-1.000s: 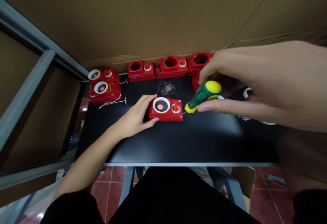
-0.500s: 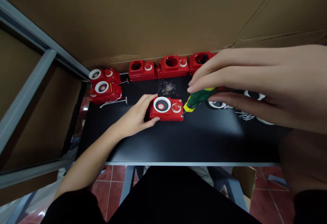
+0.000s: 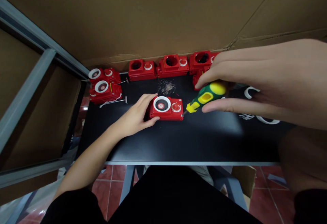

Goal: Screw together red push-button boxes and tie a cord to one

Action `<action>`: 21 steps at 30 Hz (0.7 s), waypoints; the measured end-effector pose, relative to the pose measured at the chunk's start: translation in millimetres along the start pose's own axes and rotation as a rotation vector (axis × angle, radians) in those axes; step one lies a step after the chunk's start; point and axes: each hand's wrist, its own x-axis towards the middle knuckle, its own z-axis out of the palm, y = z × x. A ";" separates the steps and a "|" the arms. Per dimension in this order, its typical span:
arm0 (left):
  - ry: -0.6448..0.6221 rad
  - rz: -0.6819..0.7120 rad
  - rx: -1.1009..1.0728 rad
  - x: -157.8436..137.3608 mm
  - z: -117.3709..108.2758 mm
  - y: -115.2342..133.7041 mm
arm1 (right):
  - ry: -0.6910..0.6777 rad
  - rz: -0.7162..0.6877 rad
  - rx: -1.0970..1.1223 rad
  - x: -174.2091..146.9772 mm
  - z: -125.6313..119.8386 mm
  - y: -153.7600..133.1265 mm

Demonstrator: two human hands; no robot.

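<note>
My left hand (image 3: 136, 116) is wrapped round the left end of a red box (image 3: 170, 115) with a white ring round a dark socket and a red knob, holding it down on the black table. At the box's front right corner is the tip of a green and yellow screwdriver (image 3: 205, 96), which slants up to the right. My right hand (image 3: 245, 81) has the screwdriver's handle between its thumb and fingers, with a loosened hold that bares much of the handle. The palm side of this hand is hidden.
Several red boxes (image 3: 141, 70) line the cardboard wall (image 3: 166, 19) at the back. Two more with white rings (image 3: 105, 93) stand at the left, beside thin metal rods. Debris (image 3: 167, 88) lies behind the held box. White rings (image 3: 268, 120) and small white pieces (image 3: 246, 116) lie at the right.
My right thumb and fingers have spread further apart round the screwdriver, showing its yellow end. The handle has turned slightly. My left hand and the red box have stayed in place.
</note>
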 end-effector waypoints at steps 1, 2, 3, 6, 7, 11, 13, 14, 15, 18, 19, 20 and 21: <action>0.003 0.009 0.001 0.2 0.0 0.4 | 0.003 -0.024 -0.014 0.2 -0.4 -0.1; 0.006 0.018 0.001 0.5 0.0 0.9 | 0.008 -0.052 -0.024 0.2 -0.6 -0.3; 0.008 0.024 0.001 0.7 0.0 1.3 | 0.013 -0.068 -0.030 0.1 -0.7 -0.4; 0.006 0.025 0.002 0.9 -0.2 1.8 | 0.024 -0.065 -0.037 -1.6 -0.7 0.4; 0.004 0.021 0.002 0.9 -0.2 1.7 | 0.019 -0.061 -0.039 -2.3 -0.9 0.6; -0.007 -0.007 0.006 0.6 -0.1 0.4 | -0.010 -0.063 0.050 -2.3 -4.2 -2.1; -0.012 -0.016 0.003 0.6 0.0 0.1 | -0.052 -0.025 0.107 -1.0 -6.5 -5.0; -0.012 -0.017 0.001 0.6 -0.1 0.2 | -0.069 0.000 0.126 -0.5 -7.4 -6.2; -0.011 -0.015 0.000 0.6 -0.1 0.3 | -0.085 0.025 0.139 -0.1 -8.0 -7.0; -0.009 -0.004 0.001 0.4 -0.4 0.8 | -0.087 0.033 0.156 0.1 -8.2 -7.3; -0.008 0.000 0.001 0.4 -0.5 0.9 | -0.076 0.015 0.148 0.3 -7.9 -7.2; -0.008 0.004 0.001 0.4 -0.7 0.9 | -0.065 -0.009 0.131 0.7 -7.7 -7.3; -0.008 0.004 0.001 0.4 -0.8 0.8 | -0.053 -0.035 0.105 1.3 -7.6 -7.7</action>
